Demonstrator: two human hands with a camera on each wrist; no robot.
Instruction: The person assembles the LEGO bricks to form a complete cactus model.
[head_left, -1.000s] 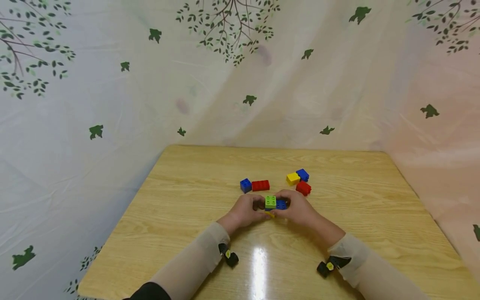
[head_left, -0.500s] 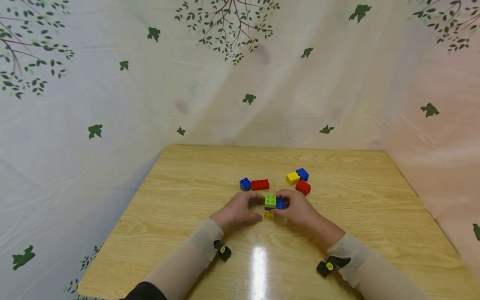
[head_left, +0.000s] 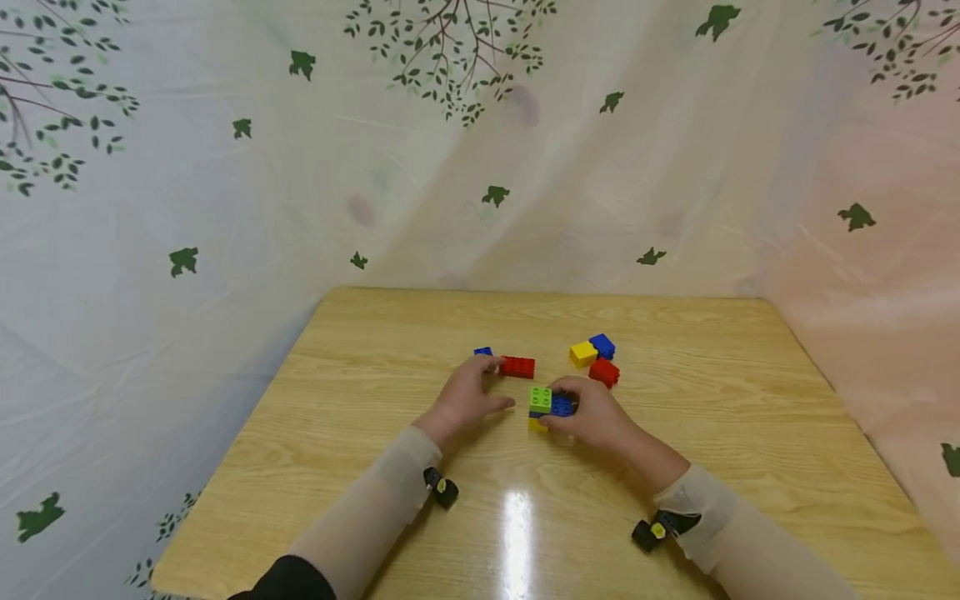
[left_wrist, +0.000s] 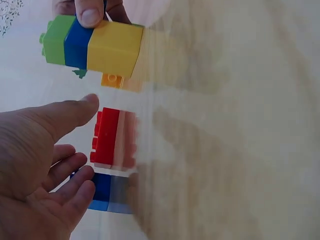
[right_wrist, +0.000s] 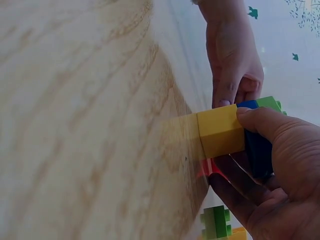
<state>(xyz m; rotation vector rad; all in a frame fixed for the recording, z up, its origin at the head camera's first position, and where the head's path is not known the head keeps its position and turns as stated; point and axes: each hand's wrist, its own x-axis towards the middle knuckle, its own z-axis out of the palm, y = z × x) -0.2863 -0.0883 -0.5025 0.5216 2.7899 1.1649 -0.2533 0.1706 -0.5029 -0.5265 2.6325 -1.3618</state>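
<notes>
My right hand (head_left: 596, 410) pinches a small stack of toy building bricks, thumb on its near side. The stack has a yellow brick (right_wrist: 220, 131) at the bottom, a blue brick (head_left: 561, 406) in the middle and a light green brick (head_left: 540, 398) on top. It stands at the tabletop. My left hand (head_left: 461, 402) is apart from the stack, thumb and fingers spread. Its fingers reach toward a loose blue brick (left_wrist: 102, 187), partly hidden behind them, beside a long red brick (head_left: 518, 367). Whether they touch the blue brick I cannot tell.
Behind my right hand lie a yellow brick (head_left: 582, 354), another blue brick (head_left: 603, 346) and a shorter red brick (head_left: 604, 372). The wooden table (head_left: 360, 333) meets a leaf-printed cloth (head_left: 420, 217) at its back edge.
My left hand has let go of the stack, drawn away to the left and moved forward to the loose blue brick. My right hand stays on the stack.
</notes>
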